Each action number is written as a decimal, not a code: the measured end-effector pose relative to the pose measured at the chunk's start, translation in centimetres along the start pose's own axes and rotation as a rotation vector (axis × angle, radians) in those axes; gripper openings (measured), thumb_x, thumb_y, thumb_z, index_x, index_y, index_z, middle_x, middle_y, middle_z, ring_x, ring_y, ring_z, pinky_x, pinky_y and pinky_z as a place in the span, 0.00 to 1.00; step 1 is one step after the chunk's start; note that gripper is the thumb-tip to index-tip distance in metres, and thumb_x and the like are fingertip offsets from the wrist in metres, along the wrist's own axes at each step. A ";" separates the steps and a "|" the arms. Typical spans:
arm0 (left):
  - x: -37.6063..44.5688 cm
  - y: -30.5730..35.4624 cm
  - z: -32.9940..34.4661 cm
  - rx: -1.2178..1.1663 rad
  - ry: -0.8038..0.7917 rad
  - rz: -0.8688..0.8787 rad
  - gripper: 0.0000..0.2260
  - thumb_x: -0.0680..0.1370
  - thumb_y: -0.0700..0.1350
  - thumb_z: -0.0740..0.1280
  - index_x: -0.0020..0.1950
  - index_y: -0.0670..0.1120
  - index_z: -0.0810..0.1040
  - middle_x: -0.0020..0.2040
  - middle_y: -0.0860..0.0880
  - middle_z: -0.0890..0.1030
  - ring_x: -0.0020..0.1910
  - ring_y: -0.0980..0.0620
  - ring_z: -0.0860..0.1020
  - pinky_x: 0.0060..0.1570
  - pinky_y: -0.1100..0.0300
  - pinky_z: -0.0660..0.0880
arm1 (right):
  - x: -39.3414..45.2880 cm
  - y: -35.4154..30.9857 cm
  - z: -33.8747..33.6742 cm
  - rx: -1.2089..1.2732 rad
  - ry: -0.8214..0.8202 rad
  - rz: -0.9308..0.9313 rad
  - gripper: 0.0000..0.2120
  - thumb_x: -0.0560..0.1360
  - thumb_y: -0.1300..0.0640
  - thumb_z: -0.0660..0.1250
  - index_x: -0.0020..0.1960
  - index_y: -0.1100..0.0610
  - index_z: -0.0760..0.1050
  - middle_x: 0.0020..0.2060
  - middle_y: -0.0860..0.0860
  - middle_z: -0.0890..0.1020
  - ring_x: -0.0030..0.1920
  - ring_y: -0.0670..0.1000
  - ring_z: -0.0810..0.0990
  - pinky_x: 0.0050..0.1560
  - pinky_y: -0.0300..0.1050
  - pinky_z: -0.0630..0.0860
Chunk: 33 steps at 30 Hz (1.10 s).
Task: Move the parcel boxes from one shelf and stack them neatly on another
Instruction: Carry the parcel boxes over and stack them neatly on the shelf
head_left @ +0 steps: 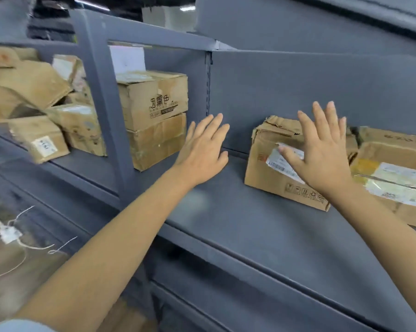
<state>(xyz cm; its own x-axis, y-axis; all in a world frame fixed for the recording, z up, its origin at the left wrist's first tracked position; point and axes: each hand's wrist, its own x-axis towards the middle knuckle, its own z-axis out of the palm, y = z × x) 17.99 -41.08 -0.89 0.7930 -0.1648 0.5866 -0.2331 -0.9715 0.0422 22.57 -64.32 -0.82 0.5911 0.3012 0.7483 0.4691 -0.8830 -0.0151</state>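
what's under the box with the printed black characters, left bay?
The printed box sits on a plainer cardboard box, which rests on the grey shelf. The upright post covers both boxes' left edges; their contents can't be seen.

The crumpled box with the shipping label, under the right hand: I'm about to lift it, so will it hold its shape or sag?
The crumpled box will probably give a little: its top flaps are torn and dented. It sits flat on the shelf, so tipping seems unlikely. Both hands look able to span it, so it is likely manageable; its weight cannot be judged.
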 end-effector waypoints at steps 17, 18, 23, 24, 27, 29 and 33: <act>-16.8 -14.0 -12.0 0.188 0.230 -0.323 0.15 0.71 0.41 0.59 0.52 0.37 0.79 0.49 0.42 0.81 0.50 0.40 0.78 0.55 0.56 0.68 | 0.9 -24.6 3.8 0.611 0.067 -0.374 0.25 0.74 0.48 0.60 0.65 0.64 0.70 0.64 0.63 0.72 0.69 0.64 0.66 0.70 0.61 0.58; -17.2 -14.7 -12.3 0.190 0.214 -0.335 0.15 0.71 0.41 0.59 0.52 0.38 0.79 0.49 0.42 0.81 0.50 0.40 0.78 0.55 0.54 0.69 | 0.9 -25.7 3.9 0.622 0.114 -0.421 0.22 0.75 0.51 0.61 0.63 0.65 0.72 0.61 0.63 0.74 0.66 0.64 0.68 0.68 0.61 0.62; -19.7 -19.5 -13.3 0.189 0.135 -0.349 0.18 0.71 0.45 0.58 0.56 0.40 0.79 0.55 0.43 0.80 0.55 0.42 0.76 0.54 0.48 0.71 | 0.6 -33.0 5.7 0.695 0.199 -0.546 0.18 0.76 0.55 0.63 0.60 0.65 0.74 0.58 0.63 0.76 0.65 0.61 0.69 0.65 0.52 0.67; -20.3 -20.9 -13.8 0.189 0.142 -0.360 0.19 0.71 0.46 0.58 0.57 0.41 0.79 0.57 0.44 0.80 0.56 0.42 0.75 0.54 0.47 0.71 | 0.7 -34.8 6.1 0.704 0.179 -0.536 0.18 0.76 0.55 0.63 0.60 0.66 0.74 0.59 0.63 0.75 0.66 0.60 0.68 0.66 0.50 0.66; -21.8 -25.4 -15.5 0.192 0.174 -0.393 0.22 0.71 0.48 0.56 0.58 0.41 0.79 0.57 0.44 0.79 0.57 0.41 0.74 0.53 0.45 0.70 | 1.6 -39.4 7.8 0.690 0.100 -0.425 0.20 0.75 0.53 0.61 0.61 0.65 0.73 0.63 0.64 0.73 0.68 0.61 0.64 0.69 0.53 0.62; -22.5 -28.1 -16.3 0.182 0.195 -0.408 0.23 0.71 0.49 0.55 0.59 0.41 0.78 0.58 0.42 0.78 0.58 0.40 0.72 0.54 0.44 0.69 | 2.4 -41.4 8.7 0.661 0.063 -0.295 0.23 0.75 0.50 0.59 0.63 0.64 0.71 0.66 0.65 0.70 0.69 0.63 0.62 0.69 0.59 0.62; -22.7 -32.5 -16.3 0.137 0.188 -0.458 0.22 0.71 0.48 0.58 0.61 0.40 0.76 0.60 0.41 0.77 0.61 0.38 0.70 0.57 0.44 0.66 | 2.9 -44.1 10.1 0.661 0.036 -0.028 0.25 0.74 0.51 0.63 0.66 0.65 0.69 0.68 0.67 0.66 0.69 0.66 0.62 0.68 0.60 0.60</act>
<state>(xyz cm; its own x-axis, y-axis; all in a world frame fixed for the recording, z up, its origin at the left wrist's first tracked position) -1.63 -2.95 -2.41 0.6784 0.3041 0.6688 0.2003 -0.9524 0.2299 10.21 -20.83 -4.69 0.5556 0.2983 0.7761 0.7949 -0.4644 -0.3905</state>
